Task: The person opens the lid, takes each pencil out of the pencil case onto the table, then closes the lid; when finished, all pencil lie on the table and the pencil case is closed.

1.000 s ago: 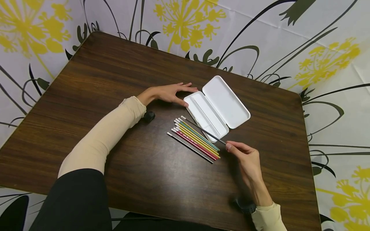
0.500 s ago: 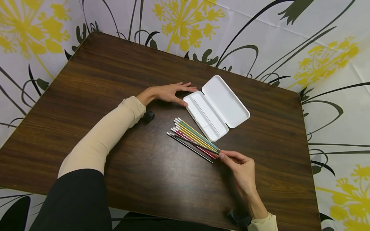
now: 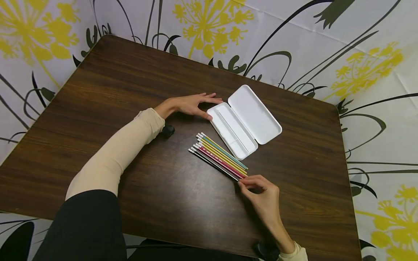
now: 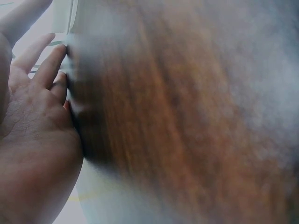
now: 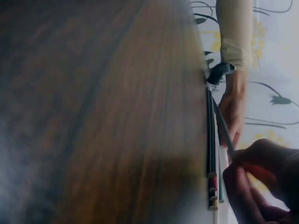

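Note:
My right hand point(image 3: 261, 194) pinches a dark pencil point(image 5: 224, 126) by its unerased end, thumb against fingers. In the right wrist view that pencil slants up from the others towards the fingertips. The row of pencils point(image 3: 223, 156) lies side by side on the table: teal, yellow, red and black, white erasers at the upper left. The held pencil lies along the row's black side. My left hand point(image 3: 187, 105) is spread, its thumb and fingers touching the near-left end of a white pencil case point(image 3: 228, 125), whose hinged lid point(image 3: 254, 116) lies folded back.
The brown wooden table point(image 3: 98, 90) extends to both sides. A small divided-off compartment point(image 3: 240, 146) sits at the case's near end. Black wrist cameras point(image 3: 168, 131) hang beneath the wrists. A floral curtain point(image 3: 209, 29) stands behind the table.
My right hand has carried the dark pencil from above the case down and left across the row, lowering it beside the black pencil. The left hand has stayed on the case.

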{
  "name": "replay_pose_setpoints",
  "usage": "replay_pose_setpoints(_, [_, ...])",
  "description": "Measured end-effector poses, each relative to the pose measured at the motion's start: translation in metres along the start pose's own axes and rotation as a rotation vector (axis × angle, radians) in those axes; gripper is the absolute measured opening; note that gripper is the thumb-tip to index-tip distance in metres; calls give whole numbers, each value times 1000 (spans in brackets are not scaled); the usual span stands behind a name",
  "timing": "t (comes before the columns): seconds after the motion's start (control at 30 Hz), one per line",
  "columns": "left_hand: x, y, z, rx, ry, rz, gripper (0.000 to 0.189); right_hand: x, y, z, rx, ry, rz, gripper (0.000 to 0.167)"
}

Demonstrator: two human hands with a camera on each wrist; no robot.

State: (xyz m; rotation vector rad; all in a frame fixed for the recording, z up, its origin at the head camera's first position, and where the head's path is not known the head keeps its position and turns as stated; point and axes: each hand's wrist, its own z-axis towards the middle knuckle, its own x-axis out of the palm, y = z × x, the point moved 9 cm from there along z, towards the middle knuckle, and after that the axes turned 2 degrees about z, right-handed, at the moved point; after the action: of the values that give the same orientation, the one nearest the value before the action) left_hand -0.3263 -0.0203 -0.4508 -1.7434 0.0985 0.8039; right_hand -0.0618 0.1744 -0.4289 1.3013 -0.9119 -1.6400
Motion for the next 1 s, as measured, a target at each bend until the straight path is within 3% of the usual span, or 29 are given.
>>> replay_pose_setpoints(0.2, [-2, -24, -9, -14, 37, -4, 75, 8, 4, 2, -116, 55, -168, 11])
replay_pose_setpoints(0.5, [-3, -27, -10, -25, 44, 7, 73, 14, 9, 5, -150, 76, -288, 8])
replay_pose_setpoints(0.63, [-3, -28, -10, -15, 42, 7, 74, 11, 13, 11, -170, 75, -278, 9])
replay_pose_setpoints(0.83, [-5, -32, -11, -11, 28, 22, 72, -15, 19, 39, -216, -38, -265, 12])
replay_pose_setpoints(1.0, [-4, -29, -10, -33, 29, 18, 73, -35, 11, 70, -168, -139, -374, 11])
